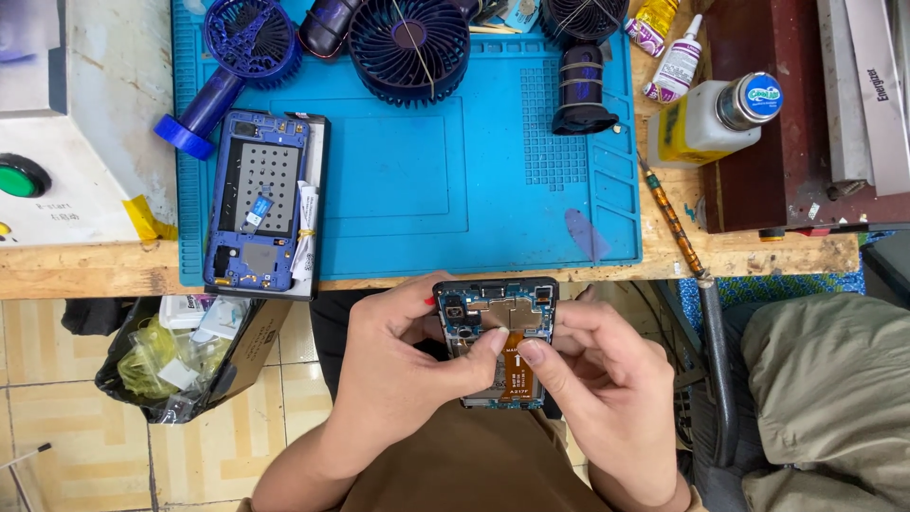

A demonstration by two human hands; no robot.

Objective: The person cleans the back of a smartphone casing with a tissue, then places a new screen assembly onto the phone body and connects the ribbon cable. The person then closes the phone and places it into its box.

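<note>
An opened phone [497,313], back cover off with circuit boards and an orange flex strip showing, is held over my lap just below the table edge. My left hand [403,365] grips its left side, thumb resting on the middle. My right hand [607,389] holds the right side, with thumb and forefinger pinching at the orange strip near the centre. On the blue work mat [455,180] lies a second phone frame [258,204], blue, open and face up, at the mat's left edge.
Several dark blue handheld fans [408,43] lie along the mat's far side. A solvent bottle [711,118], small glue bottles [678,62] and a screwdriver [675,228] sit at the right. A bin with a plastic bag [180,356] stands on the floor at left. Another person's knee [834,379] is at right.
</note>
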